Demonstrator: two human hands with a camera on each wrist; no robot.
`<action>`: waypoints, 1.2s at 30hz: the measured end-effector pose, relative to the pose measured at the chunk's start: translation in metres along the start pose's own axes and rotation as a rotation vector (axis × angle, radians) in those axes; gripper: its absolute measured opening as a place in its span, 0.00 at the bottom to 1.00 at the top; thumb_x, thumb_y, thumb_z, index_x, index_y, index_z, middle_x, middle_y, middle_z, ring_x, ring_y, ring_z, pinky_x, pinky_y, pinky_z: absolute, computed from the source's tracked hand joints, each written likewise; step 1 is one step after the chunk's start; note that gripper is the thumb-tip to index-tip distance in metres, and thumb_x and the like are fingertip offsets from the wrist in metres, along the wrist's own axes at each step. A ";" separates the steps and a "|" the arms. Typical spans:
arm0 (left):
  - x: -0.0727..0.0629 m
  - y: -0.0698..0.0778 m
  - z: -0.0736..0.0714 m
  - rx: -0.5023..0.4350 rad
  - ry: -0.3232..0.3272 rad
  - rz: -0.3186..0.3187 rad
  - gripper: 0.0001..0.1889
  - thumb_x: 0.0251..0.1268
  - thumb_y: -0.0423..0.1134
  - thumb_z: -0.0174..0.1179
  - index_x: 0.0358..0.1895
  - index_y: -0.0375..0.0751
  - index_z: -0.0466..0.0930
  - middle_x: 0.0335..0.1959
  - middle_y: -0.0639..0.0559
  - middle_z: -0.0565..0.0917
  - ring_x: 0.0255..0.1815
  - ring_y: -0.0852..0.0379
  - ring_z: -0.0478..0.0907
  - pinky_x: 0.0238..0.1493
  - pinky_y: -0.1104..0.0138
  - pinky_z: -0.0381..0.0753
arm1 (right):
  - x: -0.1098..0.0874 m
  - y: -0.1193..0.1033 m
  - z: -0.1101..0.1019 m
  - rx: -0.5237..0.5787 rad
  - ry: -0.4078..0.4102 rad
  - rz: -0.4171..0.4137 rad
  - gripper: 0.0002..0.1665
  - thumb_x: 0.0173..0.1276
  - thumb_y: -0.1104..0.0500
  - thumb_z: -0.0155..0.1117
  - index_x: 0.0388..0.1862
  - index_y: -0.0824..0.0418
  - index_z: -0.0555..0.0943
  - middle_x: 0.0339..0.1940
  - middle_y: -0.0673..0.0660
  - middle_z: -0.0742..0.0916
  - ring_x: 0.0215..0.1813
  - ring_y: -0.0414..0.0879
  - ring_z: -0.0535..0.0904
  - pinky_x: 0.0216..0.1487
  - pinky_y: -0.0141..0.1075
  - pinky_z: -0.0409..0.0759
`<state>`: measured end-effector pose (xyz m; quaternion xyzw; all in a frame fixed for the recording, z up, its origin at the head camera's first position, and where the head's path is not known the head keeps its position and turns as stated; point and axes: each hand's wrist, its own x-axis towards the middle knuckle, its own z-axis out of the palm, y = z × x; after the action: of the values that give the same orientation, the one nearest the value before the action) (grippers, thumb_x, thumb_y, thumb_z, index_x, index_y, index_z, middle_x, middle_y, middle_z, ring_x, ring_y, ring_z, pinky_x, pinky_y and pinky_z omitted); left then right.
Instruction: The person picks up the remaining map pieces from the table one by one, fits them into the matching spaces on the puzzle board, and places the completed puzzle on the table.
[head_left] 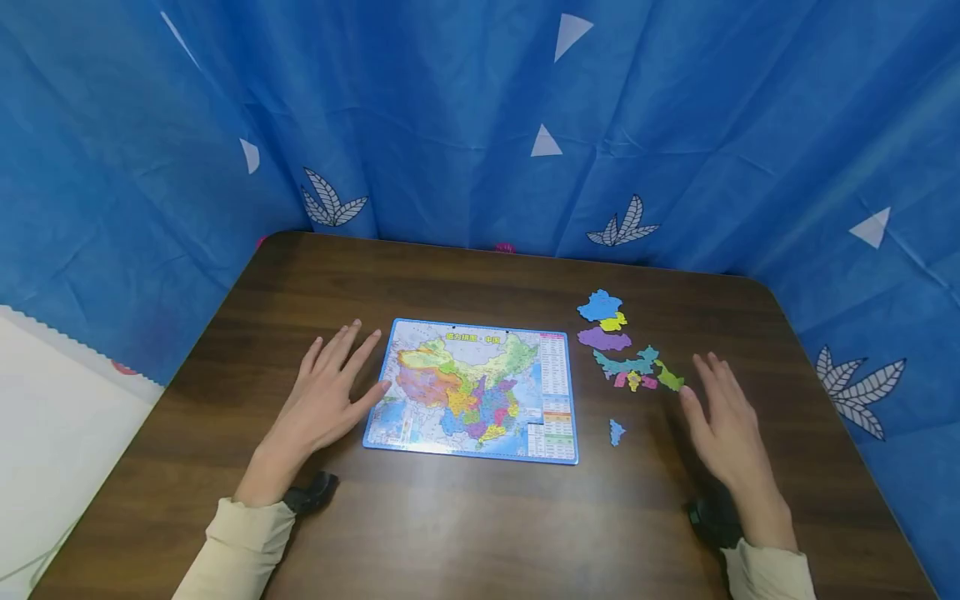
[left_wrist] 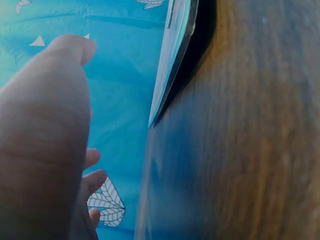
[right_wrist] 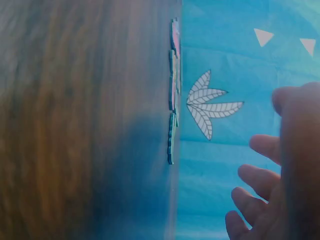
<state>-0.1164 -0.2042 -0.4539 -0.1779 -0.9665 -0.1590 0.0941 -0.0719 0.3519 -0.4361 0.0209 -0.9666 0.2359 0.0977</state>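
Observation:
A map puzzle board [head_left: 465,342] with a blue edge lies in the middle of the table. My left hand [head_left: 322,396] is at its left side, fingers spread and holding nothing, with the thumb overlapping the board's edge in the head view. To the right of the board lie several loose map puzzle pieces: a blue one [head_left: 600,306], a purple one [head_left: 604,338], a teal one [head_left: 622,364] and a green one [head_left: 667,377] among them. My right hand [head_left: 726,421] holds nothing; its fingers are extended, thumb tip close to the green piece.
One small blue piece [head_left: 617,432] lies apart, nearer the front. Two yellow pieces and some pink ones sit among the others. The brown wooden table [head_left: 480,525] reaches back to a blue curtain [head_left: 450,125]. A white surface [head_left: 45,433] stands at the left.

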 end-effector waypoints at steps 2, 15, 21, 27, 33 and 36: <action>0.001 0.001 0.000 -0.022 -0.004 -0.003 0.42 0.71 0.62 0.56 0.83 0.50 0.55 0.85 0.39 0.53 0.83 0.36 0.52 0.79 0.35 0.48 | 0.003 -0.001 -0.001 0.019 0.007 -0.009 0.38 0.84 0.47 0.47 0.84 0.62 0.55 0.84 0.69 0.57 0.84 0.70 0.47 0.73 0.78 0.47; 0.003 0.009 -0.003 -0.248 -0.102 -0.074 0.41 0.75 0.62 0.54 0.84 0.50 0.51 0.85 0.41 0.53 0.84 0.39 0.51 0.80 0.36 0.47 | 0.035 -0.016 -0.003 0.071 0.000 -0.025 0.38 0.84 0.42 0.45 0.83 0.61 0.58 0.83 0.69 0.62 0.83 0.70 0.53 0.77 0.73 0.50; -0.001 0.012 0.001 -0.327 -0.129 -0.101 0.41 0.76 0.59 0.55 0.84 0.49 0.51 0.85 0.43 0.54 0.84 0.38 0.51 0.79 0.35 0.52 | 0.050 -0.025 0.001 0.099 -0.017 -0.019 0.39 0.83 0.40 0.47 0.84 0.57 0.58 0.84 0.65 0.62 0.83 0.69 0.54 0.75 0.74 0.53; 0.001 0.016 0.004 -0.478 -0.120 -0.110 0.39 0.76 0.53 0.59 0.83 0.49 0.53 0.84 0.46 0.56 0.84 0.40 0.53 0.77 0.36 0.59 | 0.062 -0.030 0.006 0.113 -0.015 -0.030 0.38 0.83 0.40 0.47 0.83 0.57 0.59 0.83 0.67 0.64 0.81 0.69 0.57 0.74 0.74 0.56; 0.001 0.016 0.006 -0.482 -0.127 -0.109 0.40 0.75 0.54 0.60 0.83 0.48 0.54 0.84 0.45 0.56 0.83 0.40 0.54 0.77 0.36 0.60 | 0.074 -0.033 0.010 0.128 -0.018 -0.016 0.39 0.83 0.39 0.47 0.83 0.56 0.59 0.82 0.67 0.64 0.81 0.69 0.58 0.73 0.74 0.58; -0.001 0.014 0.008 -0.479 -0.133 -0.098 0.41 0.74 0.55 0.61 0.83 0.47 0.55 0.84 0.45 0.56 0.83 0.40 0.54 0.77 0.37 0.61 | 0.081 -0.033 0.013 0.132 -0.022 -0.016 0.38 0.82 0.40 0.49 0.83 0.55 0.60 0.82 0.67 0.65 0.81 0.69 0.58 0.73 0.74 0.58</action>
<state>-0.1113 -0.1892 -0.4579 -0.1580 -0.9128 -0.3759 -0.0225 -0.1509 0.3171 -0.4163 0.0377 -0.9498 0.2981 0.0872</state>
